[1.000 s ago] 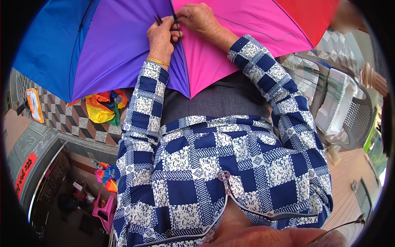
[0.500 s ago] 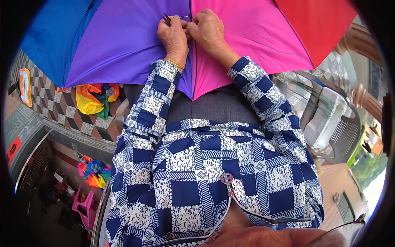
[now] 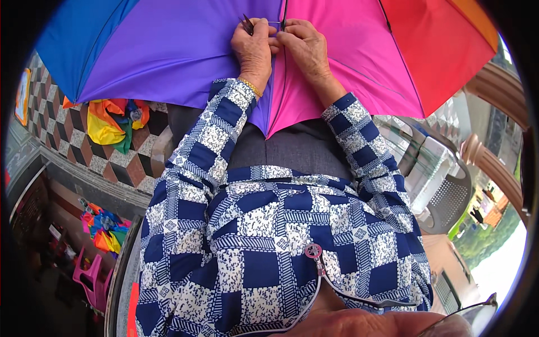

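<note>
An open umbrella with blue, purple, pink [image 3: 359, 50], red and orange panels lies over my lap, its inner side with dark ribs facing me. My left hand [image 3: 254, 50] is closed around dark thread snips [image 3: 247, 24], whose pointed tips stick out above the fingers. A thin, light needle-like piece [image 3: 273, 22] runs from its thumb and forefinger to the dark rib [image 3: 284, 63] between the purple and pink panels. Beside it my right hand [image 3: 309, 49] pinches at this same rib. The exact contact under its fingertips is hidden.
Crumpled multicoloured cloth [image 3: 109, 124] lies on the patterned tile floor at left. Another colourful heap [image 3: 105, 227] sits near a pink plastic stool [image 3: 91, 278]. To the right stand a grey plastic chair [image 3: 451, 196] and brown turned posts [image 3: 488, 163].
Both hands and the rib they hold now appear further right in the picture, as the view has shifted. The snips and the grip on the rib stay the same.
</note>
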{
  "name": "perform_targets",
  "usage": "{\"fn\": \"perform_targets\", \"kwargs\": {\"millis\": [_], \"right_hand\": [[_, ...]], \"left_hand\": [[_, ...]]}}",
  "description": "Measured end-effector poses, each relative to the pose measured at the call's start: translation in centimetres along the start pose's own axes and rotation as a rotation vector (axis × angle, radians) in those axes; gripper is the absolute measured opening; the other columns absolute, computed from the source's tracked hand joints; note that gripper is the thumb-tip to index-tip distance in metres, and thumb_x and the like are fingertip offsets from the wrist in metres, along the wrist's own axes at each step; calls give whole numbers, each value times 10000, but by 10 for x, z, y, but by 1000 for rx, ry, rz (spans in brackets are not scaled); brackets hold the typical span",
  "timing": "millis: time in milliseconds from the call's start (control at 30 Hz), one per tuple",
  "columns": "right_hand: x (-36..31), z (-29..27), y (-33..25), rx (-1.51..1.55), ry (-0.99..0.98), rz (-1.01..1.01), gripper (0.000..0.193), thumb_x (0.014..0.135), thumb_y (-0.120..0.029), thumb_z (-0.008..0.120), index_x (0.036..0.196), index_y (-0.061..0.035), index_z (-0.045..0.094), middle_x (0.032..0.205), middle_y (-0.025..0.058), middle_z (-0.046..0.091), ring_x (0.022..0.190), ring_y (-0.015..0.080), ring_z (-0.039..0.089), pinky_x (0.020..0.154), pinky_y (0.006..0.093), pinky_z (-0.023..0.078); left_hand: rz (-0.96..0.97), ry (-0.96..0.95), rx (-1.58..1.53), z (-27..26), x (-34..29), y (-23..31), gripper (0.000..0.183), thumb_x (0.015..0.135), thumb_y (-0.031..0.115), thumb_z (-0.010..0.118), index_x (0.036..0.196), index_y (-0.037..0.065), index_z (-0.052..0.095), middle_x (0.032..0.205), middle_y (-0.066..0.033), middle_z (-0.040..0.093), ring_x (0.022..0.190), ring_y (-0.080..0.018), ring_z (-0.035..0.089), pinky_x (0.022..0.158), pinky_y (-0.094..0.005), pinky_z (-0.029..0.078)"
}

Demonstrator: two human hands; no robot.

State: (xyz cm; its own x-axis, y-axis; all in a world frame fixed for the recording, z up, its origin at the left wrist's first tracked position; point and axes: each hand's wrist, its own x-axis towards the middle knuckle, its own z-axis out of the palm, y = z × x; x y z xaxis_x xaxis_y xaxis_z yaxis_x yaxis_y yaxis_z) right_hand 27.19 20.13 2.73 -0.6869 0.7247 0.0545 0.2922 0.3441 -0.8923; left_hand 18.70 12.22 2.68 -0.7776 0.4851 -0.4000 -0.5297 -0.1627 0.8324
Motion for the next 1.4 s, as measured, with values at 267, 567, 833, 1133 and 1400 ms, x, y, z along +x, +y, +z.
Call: {"fn": "perform_targets", "kwargs": {"millis": [267,567,833,1133,1400], "right_hand": [[0,-12,-2,-8,-18,-3,178,770,-142,689,866,8,684,1048,118,644,969,189,621,827,268,482],[-2,-22,-8,74,11,20,207,733,-183,664,821,2,692,1032,124,647,937,235,634,808,308,495],[-2,-19,-6,-15,16,-11,193,721,-184,673,827,-26,704,1002,105,657,921,238,635,793,314,500],[4,-40,-25,-184,-43,2,176,773,-136,681,917,-35,687,903,95,656,854,204,639,791,272,496],[41,-43,-7,-764,-151,-424,94,765,-157,584,792,-67,591,708,152,581,706,330,589,636,441,447]], "left_hand": [[-7,9,38,9,-8,4,140,889,147,577,889,10,548,706,-70,610,466,-112,552,417,-223,440],[6,12,73,20,-14,3,123,881,128,591,866,9,564,700,-56,607,473,-108,551,420,-218,439],[212,50,218,19,-4,-17,105,844,122,647,818,38,589,667,-21,592,479,-87,537,436,-207,438],[9,18,225,25,-13,10,100,832,123,668,828,34,622,651,-11,594,478,-98,559,429,-205,434],[-65,-20,256,25,-16,14,102,848,108,643,850,12,607,666,-30,585,489,-132,601,425,-216,441]]}}
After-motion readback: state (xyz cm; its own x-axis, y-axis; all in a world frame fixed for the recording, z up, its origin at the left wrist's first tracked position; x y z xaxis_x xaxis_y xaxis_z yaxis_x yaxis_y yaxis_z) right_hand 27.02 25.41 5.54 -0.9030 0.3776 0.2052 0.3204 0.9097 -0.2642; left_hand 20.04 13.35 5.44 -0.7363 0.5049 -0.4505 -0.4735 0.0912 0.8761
